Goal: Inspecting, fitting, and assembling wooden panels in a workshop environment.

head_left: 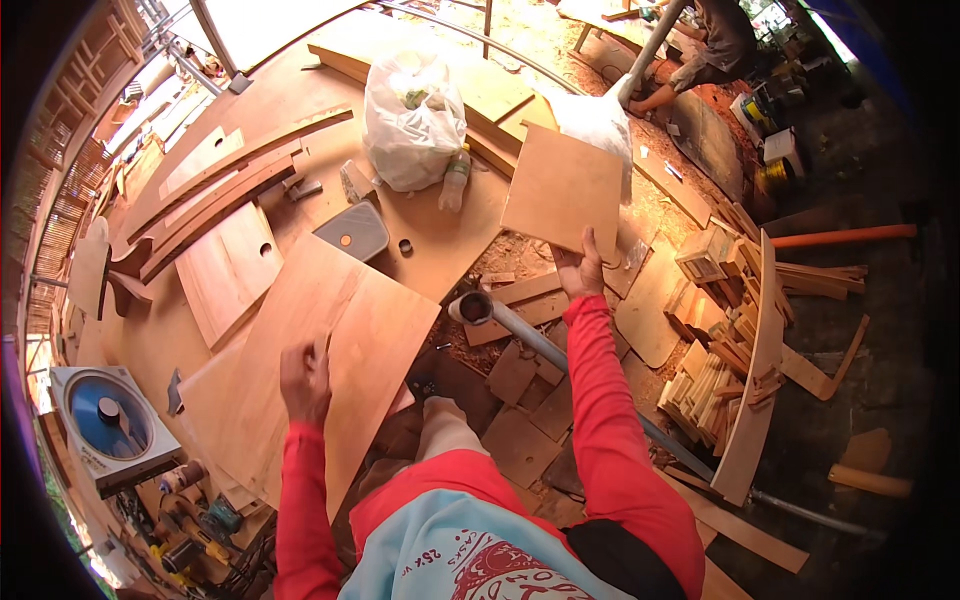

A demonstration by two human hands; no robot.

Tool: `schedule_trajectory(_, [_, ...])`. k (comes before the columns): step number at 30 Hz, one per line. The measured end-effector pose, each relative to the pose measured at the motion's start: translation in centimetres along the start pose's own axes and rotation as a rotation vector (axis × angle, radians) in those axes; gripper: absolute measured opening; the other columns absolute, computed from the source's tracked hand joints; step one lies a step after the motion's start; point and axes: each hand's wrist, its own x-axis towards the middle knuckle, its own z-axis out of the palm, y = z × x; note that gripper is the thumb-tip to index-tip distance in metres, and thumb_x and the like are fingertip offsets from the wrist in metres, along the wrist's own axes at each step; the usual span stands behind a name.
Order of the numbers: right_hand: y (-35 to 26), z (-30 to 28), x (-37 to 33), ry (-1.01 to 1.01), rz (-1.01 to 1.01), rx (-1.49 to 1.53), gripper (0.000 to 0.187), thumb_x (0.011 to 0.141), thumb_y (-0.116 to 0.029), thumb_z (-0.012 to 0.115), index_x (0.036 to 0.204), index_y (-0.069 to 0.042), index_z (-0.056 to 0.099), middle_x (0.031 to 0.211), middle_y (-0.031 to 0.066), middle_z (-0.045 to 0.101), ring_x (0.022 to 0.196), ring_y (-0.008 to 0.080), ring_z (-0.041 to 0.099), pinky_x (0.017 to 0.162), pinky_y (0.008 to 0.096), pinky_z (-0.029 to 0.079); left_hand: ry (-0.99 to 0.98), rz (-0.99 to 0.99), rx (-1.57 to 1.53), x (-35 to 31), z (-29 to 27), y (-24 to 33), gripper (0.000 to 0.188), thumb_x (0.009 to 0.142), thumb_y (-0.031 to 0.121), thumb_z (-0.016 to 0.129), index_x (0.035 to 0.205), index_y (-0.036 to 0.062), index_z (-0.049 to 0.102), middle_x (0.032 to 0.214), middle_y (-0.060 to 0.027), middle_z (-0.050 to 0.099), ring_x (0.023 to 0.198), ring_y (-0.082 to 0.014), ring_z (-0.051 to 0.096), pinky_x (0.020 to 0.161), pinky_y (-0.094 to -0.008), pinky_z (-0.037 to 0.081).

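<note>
My right hand (580,265) is closed on the near edge of a square wooden panel (563,185), raised past the workbench's right side. Over a large plywood board (375,320) at the bench's near edge is my left hand (305,382). Its fingers are curled closed; what they hold, if anything, is too small to make out. Another pale board with a round hole (225,270) lies beyond it. On the bench behind the large board sits a clear lidded plastic container (357,232).
A white plastic bag (412,125) and a clear bottle (454,182) stand on the bench (450,245). At left is a machine with a blue disc (108,415). A metal pipe (530,335) runs along my right, near stacked wood offcuts (715,370). Another person (715,50) crouches far right.
</note>
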Motion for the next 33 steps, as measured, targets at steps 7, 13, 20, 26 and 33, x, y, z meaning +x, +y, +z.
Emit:
schedule_trajectory(7, [2.6, -0.1, 16.1, -0.005, 0.174, 0.124, 0.051, 0.093, -0.035, 0.067, 0.131, -0.005, 0.05, 0.129, 0.0161, 0.058, 0.119, 0.0352, 0.056, 0.104, 0.0533, 0.048, 0.081, -0.42, -0.069, -9.4, -4.9, -1.2, 0.019, 0.09, 0.008, 0.067, 0.107, 0.0015, 0.062, 0.089, -0.0038, 0.058, 0.076, -0.0128, 0.056, 0.066, -0.0267, 0.047])
schedule_trajectory(13, [6.4, 1.4, 13.3, 0.239, 0.502, -0.162, 0.067, 0.089, -0.024, 0.074, 0.135, 0.004, 0.033, 0.134, 0.0291, 0.044, 0.124, 0.0432, 0.048, 0.106, 0.0603, 0.044, 0.056, -0.641, -0.334, -9.7, -5.6, -0.7, 0.019, 0.092, 0.009, 0.067, 0.108, 0.0013, 0.063, 0.092, -0.0049, 0.064, 0.082, -0.0131, 0.062, 0.072, -0.0266, 0.05])
schedule_trajectory(20, [5.0, -4.3, 0.1, 0.113, 0.432, -0.331, 0.026, 0.099, -0.019, 0.057, 0.114, 0.001, 0.05, 0.11, 0.0168, 0.056, 0.11, 0.0315, 0.057, 0.099, 0.0425, 0.049, -0.163, 0.136, -0.113, 2.1, 2.4, 3.2, 0.021, 0.083, 0.009, 0.072, 0.101, 0.0026, 0.063, 0.082, -0.0105, 0.059, 0.073, -0.022, 0.059, 0.066, -0.0322, 0.049])
schedule_trajectory(26, [6.3, 0.5, -21.5, 0.203, 0.92, -0.595, 0.018, 0.099, -0.019, 0.055, 0.093, -0.003, 0.061, 0.083, 0.0074, 0.062, 0.071, 0.0163, 0.06, 0.065, 0.0308, 0.051, -0.011, 0.027, -0.437, 6.7, 8.0, 11.1, 0.029, 0.083, 0.024, 0.069, 0.1, 0.0036, 0.056, 0.095, -0.0171, 0.058, 0.081, -0.0371, 0.061, 0.071, -0.0455, 0.05])
schedule_trajectory(33, [17.9, 9.9, -21.1, -0.822, -0.292, -1.471, 0.026, 0.088, 0.001, 0.059, 0.114, 0.004, 0.054, 0.11, 0.0232, 0.057, 0.108, 0.0396, 0.056, 0.093, 0.0414, 0.047, 0.179, -0.136, -0.204, -6.6, 2.8, 4.1, 0.025, 0.085, 0.01, 0.067, 0.108, 0.002, 0.06, 0.088, -0.0105, 0.055, 0.072, -0.0225, 0.054, 0.066, -0.0328, 0.046])
